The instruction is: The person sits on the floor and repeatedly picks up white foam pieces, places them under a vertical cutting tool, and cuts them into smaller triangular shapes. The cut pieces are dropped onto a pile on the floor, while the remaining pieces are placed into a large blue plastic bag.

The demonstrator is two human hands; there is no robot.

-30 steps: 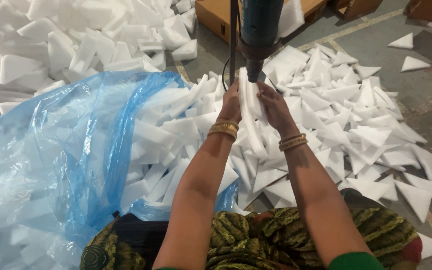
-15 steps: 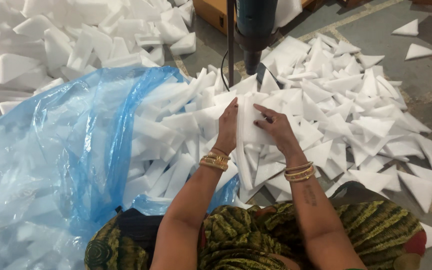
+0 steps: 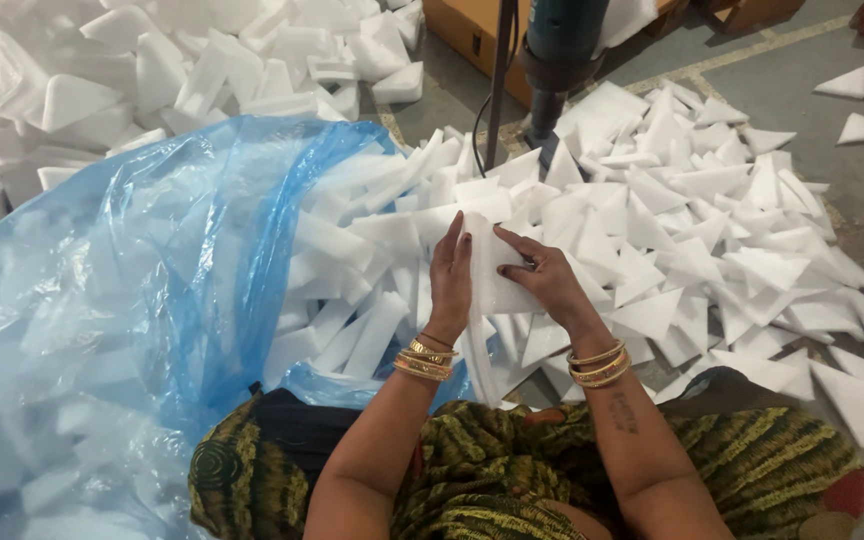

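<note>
The person is sitting on the floor [image 3: 812, 60] and is looking down at both hands, which are meeting in the middle of the view. The left hand [image 3: 449, 282] is standing upright with flat fingers and is pressing against the left side of a white foam piece [image 3: 492, 275]. The right hand [image 3: 549, 280] is closing around the right side of the same piece, with the thumb lying across its front. So both hands are holding this one foam piece between them, just above the person's lap and in front of the heap of white foam triangles [image 3: 692, 240] that is covering the floor. Gold bangles [image 3: 422, 358] are sitting on the left wrist, and more of them are on the right wrist.

To the left, a big blue plastic bag [image 3: 122, 300] is lying open, and many foam pieces are showing through it. Its edge is reaching near the left forearm. Behind the heap, a dark blue machine column [image 3: 559, 50] with a thin black rod beside it is standing on the floor. A brown box [image 3: 467, 30] is standing just behind it. More foam pieces [image 3: 152, 70] are piling up at the upper left.
</note>
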